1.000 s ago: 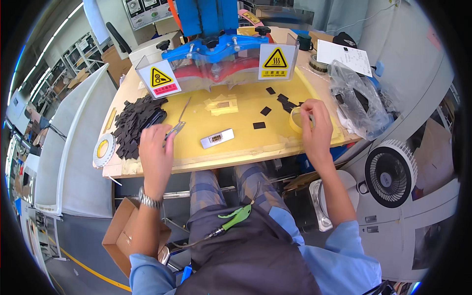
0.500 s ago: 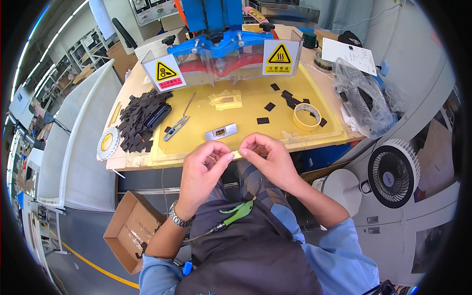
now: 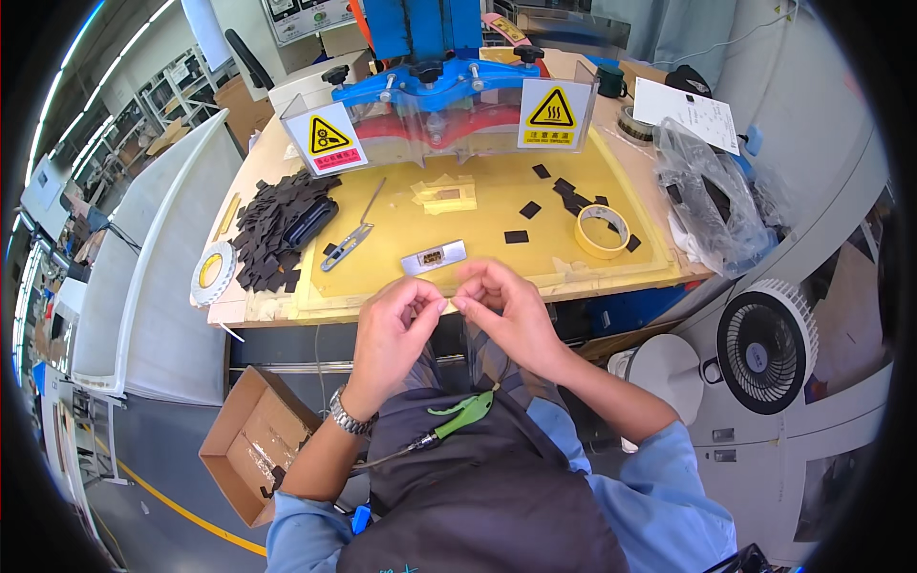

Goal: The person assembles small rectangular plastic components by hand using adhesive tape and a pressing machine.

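As fingers (image 3: 426, 322) pinch yellow scrap (image 3: 450, 307), block (image 3: 415, 264) beyond

Between our left hand (image 3: 394, 321) and our right hand (image 3: 512, 307) we hold a small, thin, pale-yellow piece (image 3: 450, 307), pinched at the thumb tips. Only a short bit of it shows in the gap; our fingers hide the rest, so we cannot tell its full shape, or whether it is flat or folded. It is just in front of the near edge of the tabletop (image 3: 277, 307), above our lap.
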Motion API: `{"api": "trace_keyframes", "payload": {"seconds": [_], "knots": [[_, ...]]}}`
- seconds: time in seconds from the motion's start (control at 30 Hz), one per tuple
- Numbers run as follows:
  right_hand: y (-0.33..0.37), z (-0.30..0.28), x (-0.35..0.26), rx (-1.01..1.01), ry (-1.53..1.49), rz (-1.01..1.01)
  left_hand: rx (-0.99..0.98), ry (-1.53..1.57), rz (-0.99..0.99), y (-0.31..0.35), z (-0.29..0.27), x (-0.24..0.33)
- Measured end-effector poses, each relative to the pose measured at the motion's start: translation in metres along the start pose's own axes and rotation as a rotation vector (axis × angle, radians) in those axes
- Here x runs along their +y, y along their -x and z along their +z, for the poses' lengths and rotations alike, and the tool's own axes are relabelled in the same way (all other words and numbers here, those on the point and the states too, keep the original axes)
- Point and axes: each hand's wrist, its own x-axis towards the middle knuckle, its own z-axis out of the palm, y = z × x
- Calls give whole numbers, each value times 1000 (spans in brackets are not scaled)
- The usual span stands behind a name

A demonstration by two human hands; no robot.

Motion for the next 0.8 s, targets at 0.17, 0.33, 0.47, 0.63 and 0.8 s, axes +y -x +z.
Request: {"api": "trace_keyframes", "payload": {"seconds": [0.17,0.33,0.47,0.63,0.8], "knots": [[-36,-14,5,238,190,-255,115,-121,126,-21,-7,-17],[-62,-22,4,159,495,-450,194,-164,285,-35,-8,-25],[-64,-13,14,57,442,-311,200,-206,325,-43,-1,-39],[-62,-13,20,9,435,-277,257,-230,300,-42,8,-40],[-63,-14,22,0,443,-296,297,-272,330,-45,14,-46]]}}
